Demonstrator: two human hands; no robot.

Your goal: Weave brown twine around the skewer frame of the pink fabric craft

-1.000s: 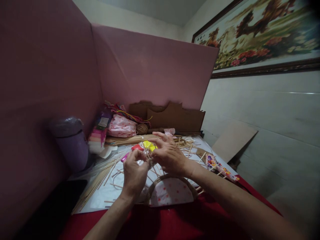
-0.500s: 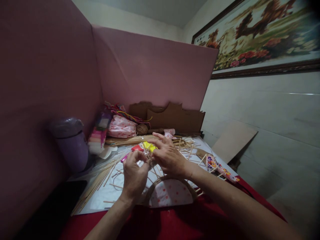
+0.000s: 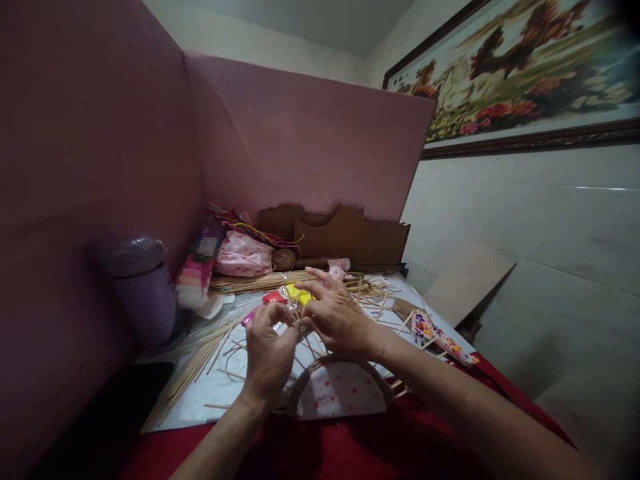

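A half-round panel of white cloth with red dots (image 3: 343, 393) lies at the table's front, its curved edge bordered by brown twine (image 3: 327, 360). Thin wooden sticks (image 3: 313, 347) fan outward from it. Beyond that edge, my left hand (image 3: 270, 350) pinches thumb and forefinger around a thin stick. My right hand (image 3: 343, 320) meets it from the other side, thumb side down at the same spot, upper fingers stretched out to the left. What lies between the right fingertips is too small and covered to make out.
Bundled sticks (image 3: 193, 373) lie left on the white sheet. Behind are red and yellow packets (image 3: 299, 293), a twine ball (image 3: 284, 259), dotted cloth (image 3: 245, 253) and cardboard (image 3: 350, 237). A purple bin (image 3: 143, 293) stands left; flowered cloth (image 3: 445, 340) lies right.
Both hands stay at the same spot, with only slight finger movement. The dotted panel and its sticks have shifted very slightly.
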